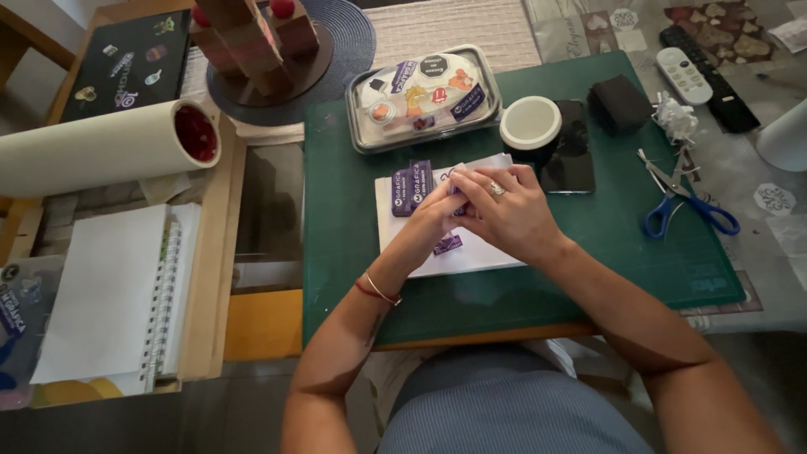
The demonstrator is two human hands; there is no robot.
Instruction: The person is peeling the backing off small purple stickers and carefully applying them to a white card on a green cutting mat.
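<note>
Both my hands meet over a white sheet [395, 223] that lies on a green cutting mat [622, 235]. My left hand [433, 220] and my right hand [504, 210] pinch a small purple sticker between their fingertips; the sticker is mostly hidden by the fingers. Two purple stickers [411, 187] lie on the sheet just left of my hands. A further purple sticker [447, 245] peeks out below my left hand.
A clear lidded box of stickers [424, 97], a white-lidded jar [530, 124] and a dark phone [573, 155] stand behind the sheet. Blue-handled scissors [685, 202] and remotes [683, 74] lie at right. A white roll [101, 147] and a spiral notebook [113, 298] sit at left.
</note>
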